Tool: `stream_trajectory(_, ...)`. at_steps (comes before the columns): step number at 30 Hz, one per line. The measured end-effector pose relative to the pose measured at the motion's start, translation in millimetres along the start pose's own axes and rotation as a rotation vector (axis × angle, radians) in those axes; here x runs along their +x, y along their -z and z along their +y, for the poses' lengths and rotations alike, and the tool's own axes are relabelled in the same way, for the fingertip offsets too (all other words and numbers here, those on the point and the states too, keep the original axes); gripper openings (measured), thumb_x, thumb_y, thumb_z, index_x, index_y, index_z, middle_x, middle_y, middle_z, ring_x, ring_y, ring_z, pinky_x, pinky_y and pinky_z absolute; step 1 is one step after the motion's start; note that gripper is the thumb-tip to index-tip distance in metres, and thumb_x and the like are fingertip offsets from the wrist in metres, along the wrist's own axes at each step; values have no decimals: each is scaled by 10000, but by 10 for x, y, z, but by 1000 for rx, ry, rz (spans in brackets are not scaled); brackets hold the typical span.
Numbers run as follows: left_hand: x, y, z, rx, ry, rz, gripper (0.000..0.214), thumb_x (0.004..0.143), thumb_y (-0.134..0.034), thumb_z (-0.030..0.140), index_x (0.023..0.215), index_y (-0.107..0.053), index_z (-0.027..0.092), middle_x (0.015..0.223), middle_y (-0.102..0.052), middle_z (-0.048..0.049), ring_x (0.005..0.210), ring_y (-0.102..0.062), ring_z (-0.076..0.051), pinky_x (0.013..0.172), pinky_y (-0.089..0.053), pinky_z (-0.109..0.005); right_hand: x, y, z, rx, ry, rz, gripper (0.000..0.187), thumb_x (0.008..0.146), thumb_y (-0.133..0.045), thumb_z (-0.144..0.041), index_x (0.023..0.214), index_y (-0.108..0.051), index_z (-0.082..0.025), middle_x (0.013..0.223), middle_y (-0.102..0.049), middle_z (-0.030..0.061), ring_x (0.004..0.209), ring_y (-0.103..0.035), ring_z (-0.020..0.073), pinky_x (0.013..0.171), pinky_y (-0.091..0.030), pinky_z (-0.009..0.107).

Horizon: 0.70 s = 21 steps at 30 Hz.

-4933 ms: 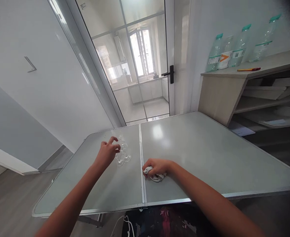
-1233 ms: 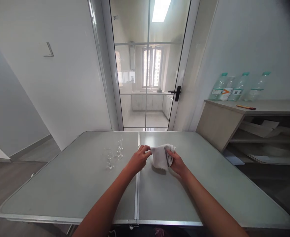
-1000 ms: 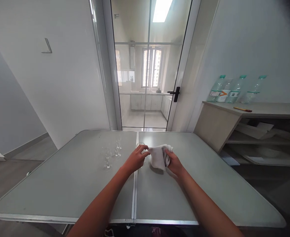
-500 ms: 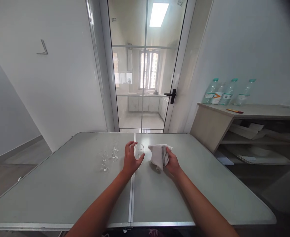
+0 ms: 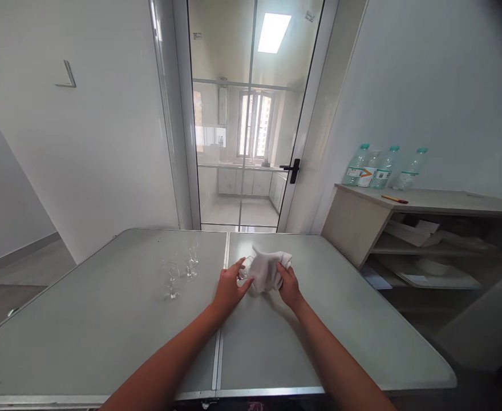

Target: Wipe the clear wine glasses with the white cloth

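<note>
My left hand (image 5: 229, 287) is wrapped round a small clear stemmed glass (image 5: 245, 268), held just above the grey table (image 5: 105, 331) near its middle seam. My right hand (image 5: 288, 284) grips a white cloth (image 5: 266, 270) and presses it against that glass; the cloth covers part of the bowl. Two more clear stemmed glasses (image 5: 181, 271) stand upright on the table to the left, a hand's width from my left hand.
A glass door (image 5: 251, 131) with a black handle stands behind the table. At the right, a wooden shelf unit (image 5: 409, 228) carries several water bottles (image 5: 383, 168) and a pen. The table's right edge lies close to the shelf.
My left hand has tilted the glass toward the cloth, and my right hand has brought the cloth up against it. The view has shifted slightly to the right.
</note>
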<state>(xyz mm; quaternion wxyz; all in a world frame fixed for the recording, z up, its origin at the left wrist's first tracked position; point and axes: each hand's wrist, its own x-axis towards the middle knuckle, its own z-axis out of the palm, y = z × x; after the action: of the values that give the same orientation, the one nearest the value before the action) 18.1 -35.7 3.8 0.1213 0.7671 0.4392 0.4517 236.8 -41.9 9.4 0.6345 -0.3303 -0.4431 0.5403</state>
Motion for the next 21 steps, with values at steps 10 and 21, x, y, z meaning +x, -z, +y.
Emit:
stream_trajectory(10,-17,89,141,367,-284,-142,609,889,-716,296,1459,-501,296,1228,-694,-103,1018,-682,-248,880,-485,-378,-49,-132,2,-200,3,-109,399,785,-798,-513,1093,-739,-267,1098,-728,38,1108,-615,258,973,-480,355)
stream_trajectory(21,-54,96,505,-335,265,-316,548,858,-679,491,1324,-649,204,953,-770,-72,591,-647,-159,666,-514,-308,-109,-154,-197,-345,146,-221,371,794,-774,-399,1130,-749,-244,944,-728,32,842,-621,236,786,-476,327)
